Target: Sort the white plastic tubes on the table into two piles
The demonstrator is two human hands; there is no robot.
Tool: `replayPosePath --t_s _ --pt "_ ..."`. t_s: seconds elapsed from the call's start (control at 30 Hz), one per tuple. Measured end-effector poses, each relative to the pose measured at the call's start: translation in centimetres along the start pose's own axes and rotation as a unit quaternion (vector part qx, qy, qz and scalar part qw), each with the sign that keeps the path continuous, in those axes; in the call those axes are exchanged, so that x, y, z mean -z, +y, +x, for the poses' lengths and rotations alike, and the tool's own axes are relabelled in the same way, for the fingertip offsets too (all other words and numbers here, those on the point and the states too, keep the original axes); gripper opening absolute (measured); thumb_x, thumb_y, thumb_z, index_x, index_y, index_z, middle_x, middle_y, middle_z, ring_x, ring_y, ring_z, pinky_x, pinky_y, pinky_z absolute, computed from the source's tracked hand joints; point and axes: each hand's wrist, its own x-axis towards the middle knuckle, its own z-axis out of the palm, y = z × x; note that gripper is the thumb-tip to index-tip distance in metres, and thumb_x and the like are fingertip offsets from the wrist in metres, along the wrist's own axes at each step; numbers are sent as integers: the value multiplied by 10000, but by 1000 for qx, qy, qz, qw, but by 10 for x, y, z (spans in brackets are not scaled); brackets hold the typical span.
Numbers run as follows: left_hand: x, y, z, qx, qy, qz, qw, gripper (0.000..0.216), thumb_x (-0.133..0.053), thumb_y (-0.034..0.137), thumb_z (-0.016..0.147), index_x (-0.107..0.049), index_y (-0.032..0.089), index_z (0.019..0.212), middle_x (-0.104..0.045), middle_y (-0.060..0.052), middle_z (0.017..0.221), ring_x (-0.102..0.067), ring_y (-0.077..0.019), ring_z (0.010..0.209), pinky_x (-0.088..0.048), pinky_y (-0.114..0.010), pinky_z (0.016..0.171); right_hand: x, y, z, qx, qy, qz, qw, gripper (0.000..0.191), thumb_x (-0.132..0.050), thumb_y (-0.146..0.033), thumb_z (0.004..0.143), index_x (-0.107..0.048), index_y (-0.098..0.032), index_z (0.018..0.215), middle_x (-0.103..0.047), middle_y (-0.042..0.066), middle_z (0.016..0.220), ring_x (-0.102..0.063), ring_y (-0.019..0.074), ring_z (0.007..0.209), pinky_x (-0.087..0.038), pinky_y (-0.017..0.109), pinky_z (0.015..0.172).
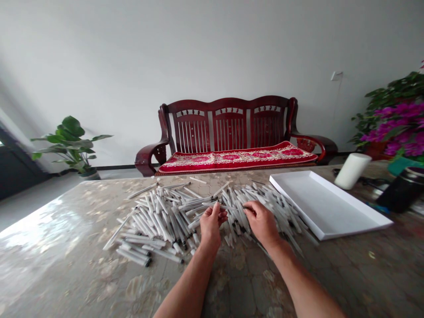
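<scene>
A large loose pile of slender white plastic tubes (172, 218), many with dark ends, lies spread across the marble-patterned table (66, 260). My left hand (210, 223) is raised at the pile's middle, its fingers pinched around a thin tube (225, 206). That tube seems to reach towards my right hand (261, 223), whose curled fingers sit on the tubes to the right. What those fingers grip is hidden behind the hand.
A shallow white rectangular tray (326, 205) lies to the right of the pile. Beyond it stand a white cylinder (352, 171) and a black container (402, 190). Past the table are a dark red wooden bench (228, 126), a potted plant (69, 143) and pink flowers (397, 128).
</scene>
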Motion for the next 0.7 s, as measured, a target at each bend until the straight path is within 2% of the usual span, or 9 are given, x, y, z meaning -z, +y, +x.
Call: replayPosePath --t_s 0.13,0.27,0.33,0.47,0.57,0.7 --pt "-1 -3 -1 -6 -3 12 1000 501 -867 532 470 -578 158 636 -611 20 552 -601 -112 503 -497 -228 508 -1 -7 -3 2 -31 2 1000 236 -588 -200 814 -676 -222 1032 -698 67 1010 -644 181 782 -518 304 752" --pt "-2 -5 0 2 -16 10 1000 511 -863 531 465 -575 161 667 -614 24 561 -608 -118 506 -497 -229 506 -2 -11 -4 2 -43 1 999 136 -552 -270 879 -680 -229 863 -689 40 859 -638 200 825 -485 306 766" --pt "1 -1 4 -10 -3 -7 1000 480 -842 515 521 -554 173 696 -622 25 583 -627 -128 529 -504 -233 518 0 -8 -2 -9 -1 11 1000 167 -525 -283 885 -663 -224 813 -676 42 817 -632 202 817 -475 302 753" --pt "12 12 17 -70 79 -6 994 350 -683 506 731 -505 205 736 -651 8 639 -661 -155 588 -506 -252 551 12 5 4 -65 141 27 987 195 -524 -365 861 -634 -208 825 -651 40 799 -585 186 713 -461 296 680" --pt "17 15 20 -116 84 106 984 301 -599 503 802 -529 220 728 -619 26 576 -591 -148 500 -436 -241 503 21 12 7 -105 199 7 974 206 -525 -383 846 -623 -204 815 -635 36 790 -552 181 685 -443 299 667" --pt "14 6 10 -172 -26 309 935 267 -664 407 787 -550 237 615 -512 52 449 -468 -132 417 -325 -234 504 24 14 7 -86 183 -69 977 180 -520 -356 836 -618 -211 795 -616 30 761 -516 179 662 -422 306 674"
